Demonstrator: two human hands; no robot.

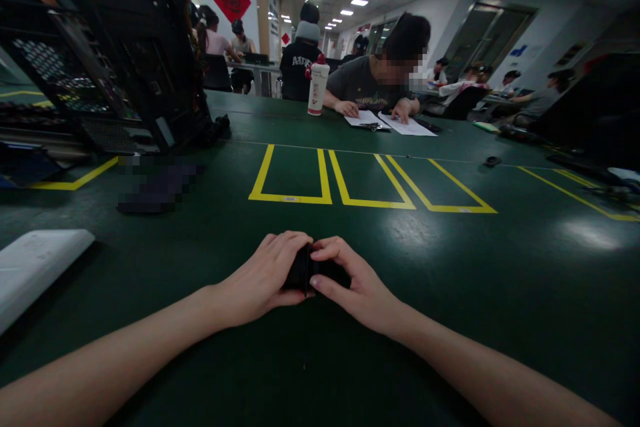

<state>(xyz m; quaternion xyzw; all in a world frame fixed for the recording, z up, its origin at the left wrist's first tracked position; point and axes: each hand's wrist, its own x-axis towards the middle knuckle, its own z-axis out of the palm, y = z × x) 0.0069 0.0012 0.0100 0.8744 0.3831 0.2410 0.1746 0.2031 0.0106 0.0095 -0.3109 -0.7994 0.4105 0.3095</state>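
Note:
A small black object lies between my hands on the dark green table, near the middle of the view. My left hand is wrapped over its left side, fingers together on top and thumb along the near edge. At its right side is my right hand, fingers curled and thumb apart from the index finger, the tips at the object's right edge. Dark shape shows inside the curl of that hand, too dim to make out. Yellow tape outlines mark the table beyond both hands.
A black open-framed computer case stands at the back left. Nearer are a dark blurred item and a white box-like object. Across the table a person leans over papers, beside a white cup.

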